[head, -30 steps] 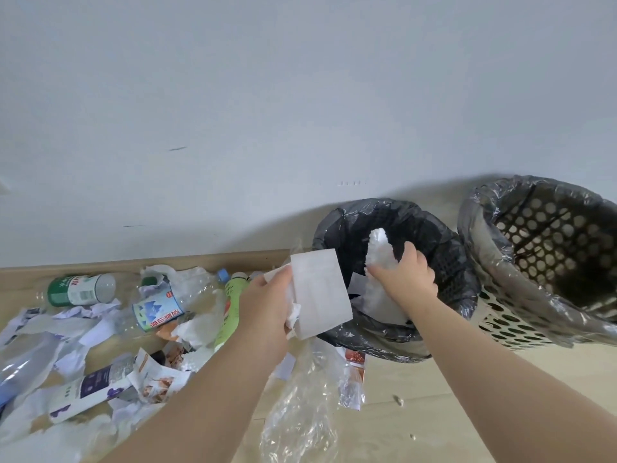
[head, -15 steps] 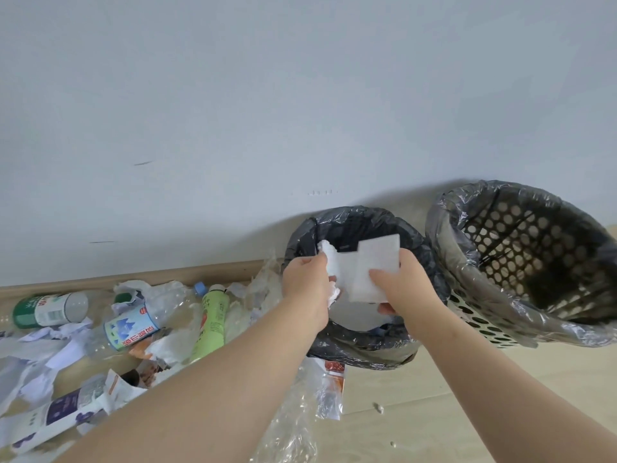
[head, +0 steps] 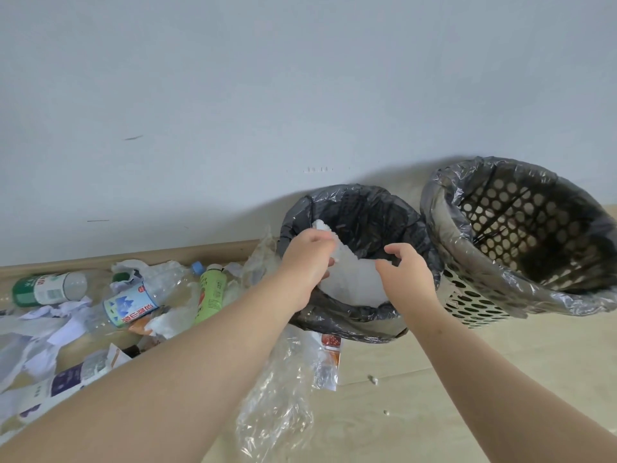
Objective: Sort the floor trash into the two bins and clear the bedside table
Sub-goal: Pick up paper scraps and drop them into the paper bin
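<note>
Wooden floor [head: 434,379], black-lined bin [head: 350,324]; left hand [head: 307,262] fingers [head: 320,240] around white paper [head: 354,282], right hand [head: 407,272] fingers loosely spread.

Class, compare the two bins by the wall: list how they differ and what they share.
The black-lined bin hides its wall; the perforated bin shows round holes through a translucent liner. The black-lined bin holds white paper; the perforated bin shows none. Both stand on the floor, lined.

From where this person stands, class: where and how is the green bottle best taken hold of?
Probably round the middle of the green bottle, from above, with the nearer left hand once it drops its tissue. The bottle lies flat on the floor, cap toward the wall, long sides exposed; crumpled paper crowds its near end.
</note>
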### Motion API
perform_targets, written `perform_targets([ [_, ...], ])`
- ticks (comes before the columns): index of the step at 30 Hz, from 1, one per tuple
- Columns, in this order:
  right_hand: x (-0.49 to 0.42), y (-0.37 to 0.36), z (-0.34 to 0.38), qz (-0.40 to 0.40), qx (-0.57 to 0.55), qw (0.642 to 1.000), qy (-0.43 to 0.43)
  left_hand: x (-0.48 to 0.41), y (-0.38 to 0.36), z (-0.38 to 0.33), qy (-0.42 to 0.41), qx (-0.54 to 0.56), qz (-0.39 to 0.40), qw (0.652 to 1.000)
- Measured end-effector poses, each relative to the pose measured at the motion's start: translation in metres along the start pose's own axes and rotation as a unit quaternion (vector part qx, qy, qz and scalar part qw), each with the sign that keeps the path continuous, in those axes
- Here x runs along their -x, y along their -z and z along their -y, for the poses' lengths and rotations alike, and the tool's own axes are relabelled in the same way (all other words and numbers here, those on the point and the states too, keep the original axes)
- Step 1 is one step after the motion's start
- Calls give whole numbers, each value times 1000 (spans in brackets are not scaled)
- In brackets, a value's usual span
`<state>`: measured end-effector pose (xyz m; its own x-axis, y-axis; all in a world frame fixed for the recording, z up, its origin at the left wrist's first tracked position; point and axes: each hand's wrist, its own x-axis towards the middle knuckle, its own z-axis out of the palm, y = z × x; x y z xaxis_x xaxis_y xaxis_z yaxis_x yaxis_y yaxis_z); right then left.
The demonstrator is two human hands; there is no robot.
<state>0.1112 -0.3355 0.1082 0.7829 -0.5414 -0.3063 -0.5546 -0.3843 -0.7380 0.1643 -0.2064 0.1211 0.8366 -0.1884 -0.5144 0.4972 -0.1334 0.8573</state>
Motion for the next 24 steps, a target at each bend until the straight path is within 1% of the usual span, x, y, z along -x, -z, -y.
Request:
perform_targets([
  [4,20,0,-1,-22,27,999,39,17,9,8,-28,-15,-26,999],
  [12,59,2,-1,-12,50,999,16,41,18,22,-29,-32,-84,996],
  [19,82,5,-4,0,93,996,7,58,24,30,-2,-41,-80,996],
  [24,101,-8,4,18,94,995,18,80,40,38,6,-42,-88,995],
])
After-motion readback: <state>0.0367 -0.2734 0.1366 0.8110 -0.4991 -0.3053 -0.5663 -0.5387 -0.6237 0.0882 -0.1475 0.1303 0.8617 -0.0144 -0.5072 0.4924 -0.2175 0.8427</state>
